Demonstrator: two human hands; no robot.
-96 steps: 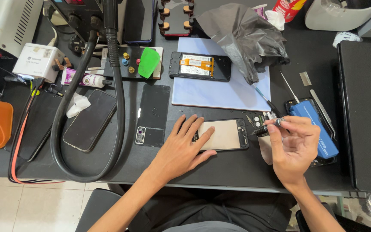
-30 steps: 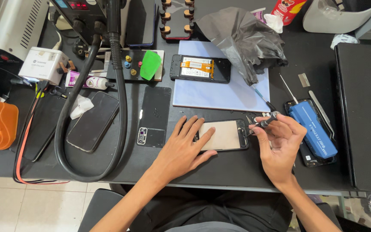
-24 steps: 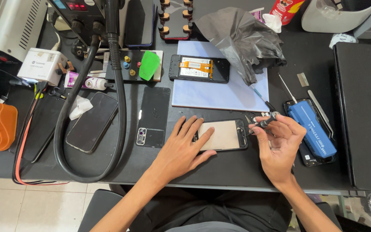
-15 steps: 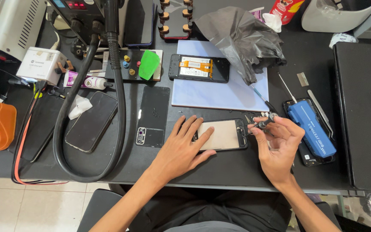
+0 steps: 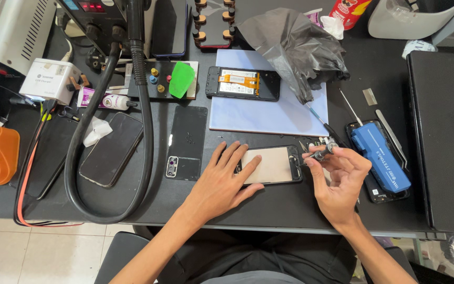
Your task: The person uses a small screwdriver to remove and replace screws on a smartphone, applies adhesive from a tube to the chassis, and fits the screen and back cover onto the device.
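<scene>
Phone frame pinned flat, small part pinched beside it.

My left hand point(image 5: 222, 184) lay spread on the phone frame point(image 5: 269, 165) near the bench point(image 5: 290, 208) edge; my right hand point(image 5: 340, 181) pinched a small dark part point(image 5: 321, 152) just right of the frame. I judged disassembly well along: back cover point(image 5: 186, 142) off to my left, opened phone point(image 5: 243, 84) beyond, reassembly remaining.
</scene>
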